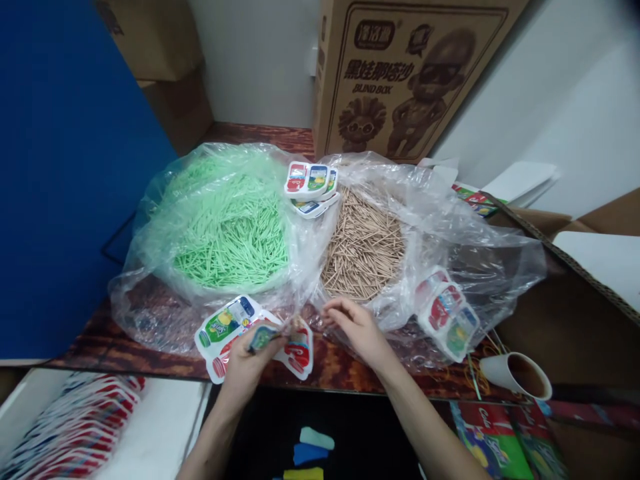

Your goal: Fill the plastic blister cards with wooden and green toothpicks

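Note:
My left hand [253, 363] is closed around a small printed packet [263, 338], whose clear end points right. Below and behind it, white cards [220, 330] printed with soda bottles lie on the table's front edge. My right hand [357, 327] hovers just right of the packet, fingers loosely apart, with nothing visible in them. It is at the near edge of an open clear bag of brown sticks [363, 247]. To its left, another clear bag holds a heap of light green sticks [235, 227].
Stacked bottle-print cards [310, 187] rest between the bags; more cards [447, 313] lie on the right plastic. A paper cup [517, 377] of brown liquid stands at right, by printed packs [493, 433]. A large cardboard box [400, 80] stands behind. A white box [165, 413] sits lower left.

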Demonstrator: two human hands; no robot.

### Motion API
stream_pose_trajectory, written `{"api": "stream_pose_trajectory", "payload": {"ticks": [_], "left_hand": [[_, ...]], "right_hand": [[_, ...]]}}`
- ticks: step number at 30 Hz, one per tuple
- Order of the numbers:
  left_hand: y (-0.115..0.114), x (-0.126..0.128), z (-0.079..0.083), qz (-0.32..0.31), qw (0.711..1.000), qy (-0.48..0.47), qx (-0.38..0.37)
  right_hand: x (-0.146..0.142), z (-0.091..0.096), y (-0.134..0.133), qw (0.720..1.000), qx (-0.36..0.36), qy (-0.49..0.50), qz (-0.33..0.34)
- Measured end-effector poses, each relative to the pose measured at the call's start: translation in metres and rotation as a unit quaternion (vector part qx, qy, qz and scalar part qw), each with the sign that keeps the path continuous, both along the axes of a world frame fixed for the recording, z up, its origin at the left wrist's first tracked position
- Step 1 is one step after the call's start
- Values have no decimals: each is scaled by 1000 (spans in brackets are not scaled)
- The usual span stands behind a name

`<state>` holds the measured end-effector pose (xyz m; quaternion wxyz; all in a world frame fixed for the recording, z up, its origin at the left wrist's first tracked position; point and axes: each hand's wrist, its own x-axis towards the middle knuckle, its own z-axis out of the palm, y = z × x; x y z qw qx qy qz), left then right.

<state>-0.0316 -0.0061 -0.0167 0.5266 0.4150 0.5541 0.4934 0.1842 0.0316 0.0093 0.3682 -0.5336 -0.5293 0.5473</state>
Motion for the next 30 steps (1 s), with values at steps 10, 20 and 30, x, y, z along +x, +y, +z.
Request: {"api": "stream_pose_trajectory", "payload": {"ticks": [10, 20, 30], "left_hand": [[0, -33, 7, 172, 979, -104, -43], [-1, -19, 6, 7, 997, 56, 59], [2, 3, 2, -42, 998, 42, 17]], "right_hand": [[-59, -33, -14, 886, 221, -383, 142], [-56, -11, 7, 965, 182, -178, 68], [-60, 45, -10, 950, 300, -75, -49]]}}
